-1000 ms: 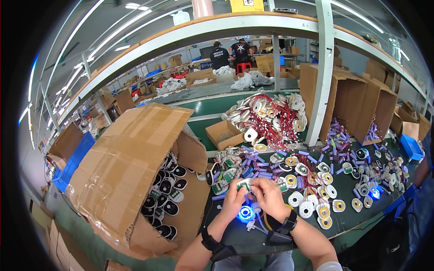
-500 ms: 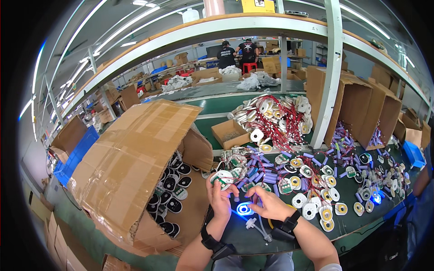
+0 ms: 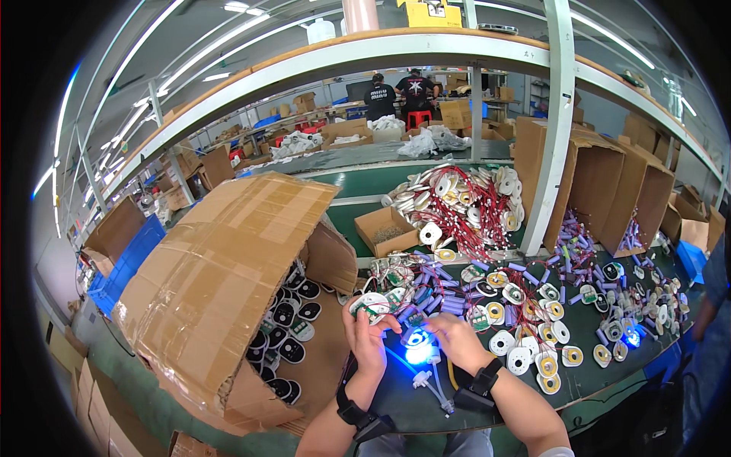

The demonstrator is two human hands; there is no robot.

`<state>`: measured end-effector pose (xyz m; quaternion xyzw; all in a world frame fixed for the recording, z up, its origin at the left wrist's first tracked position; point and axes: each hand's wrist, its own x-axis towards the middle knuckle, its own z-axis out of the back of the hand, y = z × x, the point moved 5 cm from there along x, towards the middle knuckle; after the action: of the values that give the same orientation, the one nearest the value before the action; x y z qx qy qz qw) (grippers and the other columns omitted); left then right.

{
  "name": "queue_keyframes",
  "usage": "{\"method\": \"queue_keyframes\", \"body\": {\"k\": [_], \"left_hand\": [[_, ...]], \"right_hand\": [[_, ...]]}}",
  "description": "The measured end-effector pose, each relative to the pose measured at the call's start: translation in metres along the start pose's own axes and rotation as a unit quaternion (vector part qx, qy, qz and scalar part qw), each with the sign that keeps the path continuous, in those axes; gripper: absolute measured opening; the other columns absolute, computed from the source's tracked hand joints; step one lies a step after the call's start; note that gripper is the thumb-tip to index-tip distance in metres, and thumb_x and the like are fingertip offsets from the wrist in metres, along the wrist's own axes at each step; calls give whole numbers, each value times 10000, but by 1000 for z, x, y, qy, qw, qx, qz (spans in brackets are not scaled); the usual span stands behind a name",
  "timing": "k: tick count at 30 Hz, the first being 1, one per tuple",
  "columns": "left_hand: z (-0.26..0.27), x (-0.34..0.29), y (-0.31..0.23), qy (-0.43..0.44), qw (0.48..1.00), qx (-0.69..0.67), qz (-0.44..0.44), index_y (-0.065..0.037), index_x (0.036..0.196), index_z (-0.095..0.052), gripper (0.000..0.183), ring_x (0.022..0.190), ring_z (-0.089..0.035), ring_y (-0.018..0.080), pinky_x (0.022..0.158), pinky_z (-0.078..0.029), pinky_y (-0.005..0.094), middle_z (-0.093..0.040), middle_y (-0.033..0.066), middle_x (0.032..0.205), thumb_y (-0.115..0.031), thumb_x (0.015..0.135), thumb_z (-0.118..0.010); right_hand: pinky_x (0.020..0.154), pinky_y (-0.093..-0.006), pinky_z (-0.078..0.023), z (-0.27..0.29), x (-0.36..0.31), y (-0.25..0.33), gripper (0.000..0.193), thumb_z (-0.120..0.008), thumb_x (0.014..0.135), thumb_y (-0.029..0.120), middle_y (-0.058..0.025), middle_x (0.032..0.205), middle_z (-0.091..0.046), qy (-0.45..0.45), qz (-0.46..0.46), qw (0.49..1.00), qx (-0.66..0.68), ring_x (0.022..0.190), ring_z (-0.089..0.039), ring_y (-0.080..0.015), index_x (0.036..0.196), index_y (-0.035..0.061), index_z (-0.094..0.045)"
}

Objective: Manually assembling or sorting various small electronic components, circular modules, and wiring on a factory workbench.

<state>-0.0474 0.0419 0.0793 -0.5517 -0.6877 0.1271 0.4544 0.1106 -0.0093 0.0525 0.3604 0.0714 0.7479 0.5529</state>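
Observation:
My left hand [image 3: 366, 343] grips a white rounded plastic housing [image 3: 374, 304] with a green circuit board inside it. To its right, my right hand [image 3: 457, 341] has its fingers drawn together above a glowing blue ring lamp [image 3: 419, 355]. A small dark part seems to be at those fingertips, but glare and the fingers hide what it is. A thin tube with a white connector [image 3: 422, 378] lies on the dark bench just below the lamp. Beyond my hands is a heap of purple cylindrical battery cells [image 3: 449, 302] mixed with wired housings.
A large cardboard box [image 3: 221, 259] at left holds black-and-white casings [image 3: 292, 349]. White housings with red wires [image 3: 464, 202] pile up behind a small carton [image 3: 386, 232]. More housings [image 3: 520, 360] spread rightward. A white metal post [image 3: 550, 152] rises at right; two people sit far back.
My right hand's fingers have come together over the lamp, whose ring is now partly covered and glares more. My left hand still grips the housing, shifted slightly left.

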Motion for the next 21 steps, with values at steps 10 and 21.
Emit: {"method": "queue_keyframes", "body": {"k": [10, 21], "left_hand": [[8, -2, 20, 18, 997, 33, 64, -31, 1124, -353, 316, 559, -551, 220, 490, -465, 311, -554, 150, 887, -278, 929, -387], [19, 1, 26, 2, 996, 63, 67, -25, 1122, -370, 324, 565, -543, 200, 498, -459, 298, -556, 136, 870, -283, 928, -404]], "right_hand": [[758, -334, -472, 13, -1, 21, 264, -577, 650, 28, -97, 1037, -563, 49, 175, 968, -174, 939, -552, -237, 912, 4, -608], [735, -355, -481, 47, 4, 27, 346, -627, 646, 61, -95, 922, -571, 65, 65, 995, 42, 840, -580, -279, 985, 67, -561]]}}
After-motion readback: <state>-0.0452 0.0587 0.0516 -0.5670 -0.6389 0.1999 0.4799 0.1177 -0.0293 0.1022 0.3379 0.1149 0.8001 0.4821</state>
